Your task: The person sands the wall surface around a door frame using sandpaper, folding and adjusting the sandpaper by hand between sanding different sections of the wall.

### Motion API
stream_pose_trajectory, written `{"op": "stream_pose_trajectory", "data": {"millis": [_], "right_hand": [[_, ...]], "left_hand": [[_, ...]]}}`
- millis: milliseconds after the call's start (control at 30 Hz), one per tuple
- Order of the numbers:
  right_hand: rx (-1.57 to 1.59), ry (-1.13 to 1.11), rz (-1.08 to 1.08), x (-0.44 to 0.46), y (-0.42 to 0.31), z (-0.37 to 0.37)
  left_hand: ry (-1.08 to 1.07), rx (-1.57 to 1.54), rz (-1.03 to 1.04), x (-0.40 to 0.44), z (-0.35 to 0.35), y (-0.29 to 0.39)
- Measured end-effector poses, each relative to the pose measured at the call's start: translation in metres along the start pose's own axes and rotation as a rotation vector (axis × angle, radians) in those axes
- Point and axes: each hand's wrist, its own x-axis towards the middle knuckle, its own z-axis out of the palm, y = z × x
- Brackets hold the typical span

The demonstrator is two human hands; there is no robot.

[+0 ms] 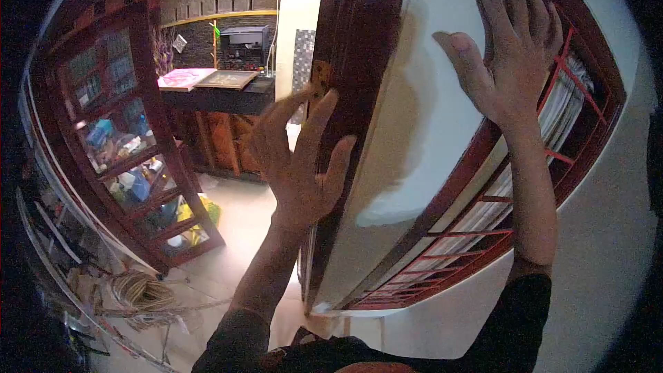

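Note:
My left hand point(300, 155) is raised at the edge of a dark red-brown wooden door frame point(362, 21). Its fingers are bent but apart, with the thumb out to the side. The fingertips reach a small brownish metal plate point(320, 77) on the frame; whether they press on it I cannot tell. Higher up, my right hand point(514, 59) is spread in front of a white wall panel point(442, 145), fingers up and thumb out, holding nothing. Whether that palm touches the panel is unclear. A hand-like shadow falls on the panel.
A glass-paned wooden door point(141, 145) stands at left. Coiled rope point(141, 291) lies on the tiled floor point(242, 217). Beyond the doorway is a dark counter point(221, 100) with flat boards point(224, 79) on it. A red-barred window point(497, 200) runs along the right.

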Motion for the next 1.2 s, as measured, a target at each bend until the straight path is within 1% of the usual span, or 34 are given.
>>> {"op": "stream_pose_trajectory", "data": {"millis": [33,100,167,233,367,433,467,533,667,733,767,833,867,933,1067,1133,1167,1200], "right_hand": [[0.012,0.022,-0.015,0.000,0.001,0.002],[0.035,0.046,-0.011,0.000,0.003,0.005],[0.057,0.071,-0.009,-0.001,0.004,0.005],[0.118,0.037,-0.025,0.000,0.006,0.002],[0.175,0.028,-0.005,-0.004,0.008,0.003],[0.167,-0.035,0.030,-0.003,0.007,-0.001],[0.176,-0.030,0.037,-0.005,0.007,0.001],[0.185,0.005,0.038,-0.006,0.008,0.006],[0.237,0.059,0.033,-0.007,0.009,0.007],[0.317,-0.077,0.046,-0.006,0.013,0.002],[0.325,-0.073,0.046,-0.006,0.014,0.004],[0.351,0.080,0.014,-0.007,0.014,0.011],[0.357,0.087,0.015,-0.006,0.015,0.014],[0.413,0.167,0.003,-0.006,0.013,0.017],[0.368,0.192,0.018,-0.009,0.013,0.018],[0.401,0.128,0.020,-0.010,0.015,0.012],[0.408,0.131,0.024,-0.010,0.015,0.011],[0.448,0.153,0.025,-0.011,0.015,0.012]], "left_hand": [[-0.009,0.007,0.014,0.014,0.000,0.001],[0.044,0.076,0.155,0.040,0.000,0.004],[0.025,0.119,0.164,0.053,0.002,0.009],[0.030,0.201,0.262,0.061,0.004,0.009],[0.067,0.171,0.326,0.060,0.014,0.011],[0.014,-0.009,0.179,0.060,0.013,0.019],[0.010,0.000,0.187,0.059,0.014,0.018],[0.056,0.102,0.305,0.056,0.016,0.014],[0.016,0.193,0.315,0.060,0.010,0.020],[0.061,0.111,0.260,0.062,0.013,0.021],[0.061,0.120,0.261,0.064,0.015,0.023],[0.083,0.065,0.168,0.071,0.019,0.025],[0.085,0.073,0.171,0.076,0.021,0.025],[0.191,0.069,0.219,0.086,0.022,0.025],[0.201,-0.015,0.232,0.102,0.027,0.024],[0.217,-0.170,0.178,0.112,0.029,0.022],[0.214,-0.162,0.183,0.116,0.029,0.021],[0.199,-0.175,0.139,0.120,0.027,0.021]]}}
